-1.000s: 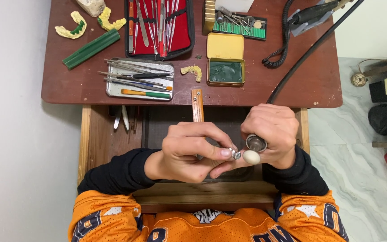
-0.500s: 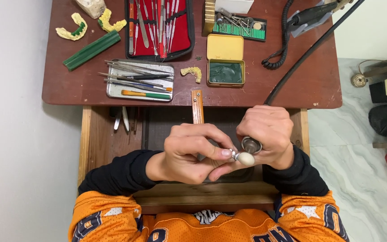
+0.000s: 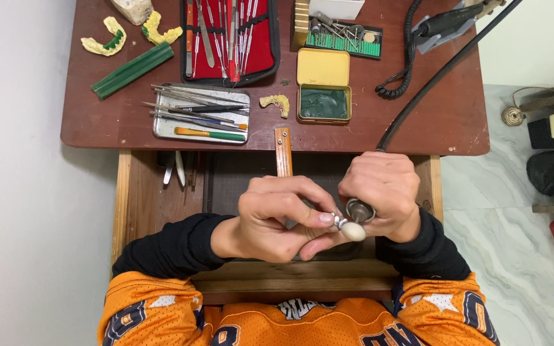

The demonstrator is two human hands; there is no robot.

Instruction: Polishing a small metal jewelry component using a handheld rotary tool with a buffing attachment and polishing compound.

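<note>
Yellow tin (image 3: pixel 324 85) sits open at 12 o'clock on the brown table (image 3: pixel 418 128), dark green stuff inside. At 11 there's a red case (image 3: pixel 229 38) of metal tools, with a steel tray (image 3: pixel 200 115) of picks right below it. Left hand (image 3: pixel 277 218) pinches a small white piece (image 3: pixel 352 231) at centre; right hand (image 3: pixel 383 192) is wrapped around the rotary handpiece (image 3: pixel 360 210), tip touching the piece

We count two hands, the left hand (image 3: pixel 277 218) and the right hand (image 3: pixel 383 192), over one tabletop (image 3: pixel 418 122). On it lie three yellow dental casts (image 3: pixel 104 40) (image 3: pixel 158 29) (image 3: pixel 276 102), one green bar (image 3: pixel 133 69), one red instrument case (image 3: pixel 229 38), one metal tray (image 3: pixel 200 114), one yellow tin (image 3: pixel 324 86) and one bur stand (image 3: pixel 344 35).
</note>
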